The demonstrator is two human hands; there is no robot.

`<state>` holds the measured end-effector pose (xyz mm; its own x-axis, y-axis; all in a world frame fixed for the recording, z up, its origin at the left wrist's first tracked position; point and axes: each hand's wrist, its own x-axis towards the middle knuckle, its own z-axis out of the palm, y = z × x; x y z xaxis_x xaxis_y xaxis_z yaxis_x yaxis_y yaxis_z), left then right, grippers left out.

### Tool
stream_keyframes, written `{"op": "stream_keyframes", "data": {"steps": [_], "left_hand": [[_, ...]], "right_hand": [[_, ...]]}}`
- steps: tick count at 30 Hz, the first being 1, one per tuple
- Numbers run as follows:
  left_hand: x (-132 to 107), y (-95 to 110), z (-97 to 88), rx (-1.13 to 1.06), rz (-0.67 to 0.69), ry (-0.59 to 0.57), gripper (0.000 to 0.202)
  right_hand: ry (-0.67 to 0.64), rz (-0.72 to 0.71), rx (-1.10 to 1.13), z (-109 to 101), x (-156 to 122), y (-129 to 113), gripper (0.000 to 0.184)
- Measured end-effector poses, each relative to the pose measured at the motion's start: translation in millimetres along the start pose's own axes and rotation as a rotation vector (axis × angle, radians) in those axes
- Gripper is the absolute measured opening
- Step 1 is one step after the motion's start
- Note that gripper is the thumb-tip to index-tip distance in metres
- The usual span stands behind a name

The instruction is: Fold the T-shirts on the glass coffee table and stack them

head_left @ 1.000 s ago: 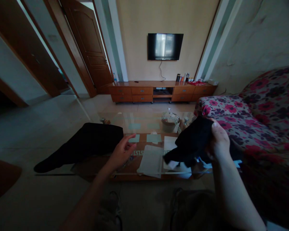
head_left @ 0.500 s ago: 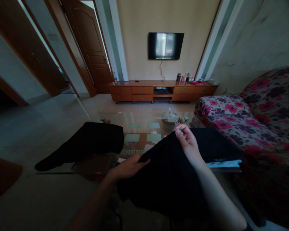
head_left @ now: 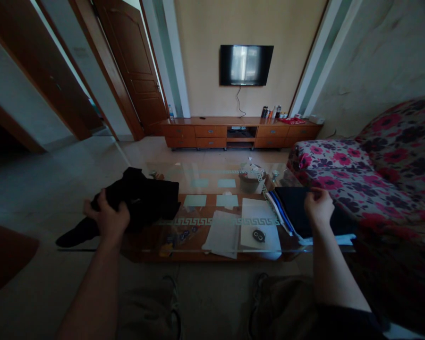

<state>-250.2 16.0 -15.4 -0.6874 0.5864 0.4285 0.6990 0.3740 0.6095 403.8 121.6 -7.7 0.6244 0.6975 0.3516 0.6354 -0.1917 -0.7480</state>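
Note:
My left hand (head_left: pixel 110 216) is at the left end of the glass table, its fingers spread and bent over a rumpled black garment (head_left: pixel 154 196). The garment lies in a loose heap, with one dark narrow end reaching past the table's front left corner. On the right, my right hand (head_left: pixel 319 208) is above a folded stack of dark cloth (head_left: pixel 292 203), fingers curled in a pinch. Whether anything is between those fingertips is hidden. Blue and white folded edges show along the stack's left side, and a pale blue layer (head_left: pixel 327 239) shows at its front.
The glass table (head_left: pixel 198 222) has a lower shelf with white papers (head_left: pixel 225 233), a dark round object (head_left: pixel 258 235) and small items. Beyond are a bin (head_left: pixel 252 182), a television cabinet (head_left: pixel 208 132) and a television (head_left: pixel 246 65). A flowered sofa (head_left: pixel 343 160) stands right.
The black cloth held between both hands has gone from the middle; black cloth now lies heaped at the left. My left hand moved left, my right hand right over the stack.

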Motion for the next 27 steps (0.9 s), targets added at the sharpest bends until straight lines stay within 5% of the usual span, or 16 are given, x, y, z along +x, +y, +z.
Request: {"op": "stream_keyframes", "data": {"steps": [4,9,17,27], "left_hand": [[-6,-17,33.8,0.114,-0.191,-0.290,0.095],[-12,-7,45.7,0.160,0.009,-0.164,0.084],[-25,18,48.2,0.102,0.221,-0.102,0.069],[-27,25,49.5,0.056,0.285,-0.076,0.056]], "right_hand": [[-0.024,0.111,-0.497,17,0,61,0.048],[-0.126,0.099,-0.655,29,0,98,0.048],[-0.127,0.104,-0.608,30,8,96,0.038],[-0.084,0.179,-0.456,20,13,79,0.041]]}}
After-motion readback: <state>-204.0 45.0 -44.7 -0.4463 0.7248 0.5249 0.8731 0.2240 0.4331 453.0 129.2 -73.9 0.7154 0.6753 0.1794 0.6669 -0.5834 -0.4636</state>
